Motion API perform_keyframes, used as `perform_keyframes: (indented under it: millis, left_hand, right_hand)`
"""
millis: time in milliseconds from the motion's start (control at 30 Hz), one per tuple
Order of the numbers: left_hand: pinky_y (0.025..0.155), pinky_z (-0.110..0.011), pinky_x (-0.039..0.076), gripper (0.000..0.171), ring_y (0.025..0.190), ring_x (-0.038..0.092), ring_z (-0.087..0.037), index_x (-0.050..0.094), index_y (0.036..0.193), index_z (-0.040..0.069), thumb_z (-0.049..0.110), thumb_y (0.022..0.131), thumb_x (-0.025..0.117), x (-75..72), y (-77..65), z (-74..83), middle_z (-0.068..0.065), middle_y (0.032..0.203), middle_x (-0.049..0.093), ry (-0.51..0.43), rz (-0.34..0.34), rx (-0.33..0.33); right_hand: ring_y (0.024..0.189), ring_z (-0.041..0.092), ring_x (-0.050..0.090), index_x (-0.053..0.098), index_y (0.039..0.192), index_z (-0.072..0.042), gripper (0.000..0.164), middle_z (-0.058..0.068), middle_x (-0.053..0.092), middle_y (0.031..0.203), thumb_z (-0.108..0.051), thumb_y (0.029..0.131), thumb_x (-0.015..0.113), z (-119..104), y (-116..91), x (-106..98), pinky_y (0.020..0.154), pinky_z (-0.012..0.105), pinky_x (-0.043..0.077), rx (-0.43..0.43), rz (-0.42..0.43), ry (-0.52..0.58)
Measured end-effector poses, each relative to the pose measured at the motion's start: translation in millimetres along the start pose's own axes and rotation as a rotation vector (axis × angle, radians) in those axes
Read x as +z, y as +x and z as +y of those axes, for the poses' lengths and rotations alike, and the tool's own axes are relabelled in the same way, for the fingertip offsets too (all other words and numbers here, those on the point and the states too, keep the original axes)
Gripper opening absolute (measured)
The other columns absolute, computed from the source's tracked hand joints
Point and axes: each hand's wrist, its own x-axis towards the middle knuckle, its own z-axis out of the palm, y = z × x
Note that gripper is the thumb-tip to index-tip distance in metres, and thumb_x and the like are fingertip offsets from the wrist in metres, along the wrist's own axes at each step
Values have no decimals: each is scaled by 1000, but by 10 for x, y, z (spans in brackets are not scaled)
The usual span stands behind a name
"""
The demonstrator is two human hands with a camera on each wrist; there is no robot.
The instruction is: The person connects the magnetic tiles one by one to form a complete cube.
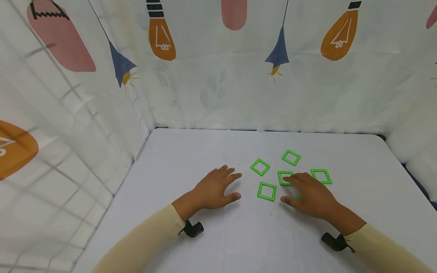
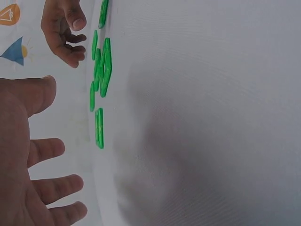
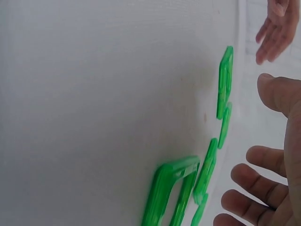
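Note:
Several green square frames, apparently plastic, lie flat on the white table. My left hand [image 1: 216, 188] is held with fingers spread, left of the nearest frame [image 1: 259, 189] and not touching it. Over on the right, my right hand [image 1: 308, 195] reaches above the group with fingers loosely extended. It partly covers the middle frame [image 1: 279, 178] and nearly hides another green piece [image 1: 298, 198] below it. In the right wrist view a large green frame [image 3: 162, 193] sits below the fingers, with a gap between. Neither hand holds anything.
Farther back lie a tilted frame [image 1: 264, 163] and another frame [image 1: 294, 152]; one more frame [image 1: 329, 176] is right of the hand. A patterned white curtain [image 1: 218, 94] hangs behind the table [image 1: 191, 148] and along its left side.

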Motion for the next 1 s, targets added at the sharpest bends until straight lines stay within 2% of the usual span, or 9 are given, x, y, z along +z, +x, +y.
perform_keyframes:
  millis: [533, 833, 1000]
  left_hand:
    - [119, -53, 24, 66, 151, 27, -34, 46, 155, 22, 59, 100, 54, 77, -4, 67, -8, 160, 40, 4, -33, -14]
    - [119, -54, 23, 66, 151, 28, -33, 48, 154, 23, 59, 100, 55, 144, 6, 64, -7, 159, 42, 19, -26, -11]
    - [118, -55, 25, 65, 150, 30, -34, 49, 153, 22, 58, 99, 57, 157, 6, 89, -7, 158, 43, 13, -21, -2]
  right_hand:
    - [109, 26, 62, 69, 131, -9, 63, 9, 65, 123, -51, 85, 81, -132, 92, 134, 87, 44, 53, -44, -27, -60]
    - [104, 25, 63, 70, 126, -7, 59, 7, 66, 114, -47, 85, 82, -199, 132, 158, 85, 42, 53, -57, -31, -96]
    - [107, 26, 62, 71, 123, -6, 57, 6, 66, 112, -46, 84, 83, -230, 156, 189, 88, 42, 53, -41, -47, -126]
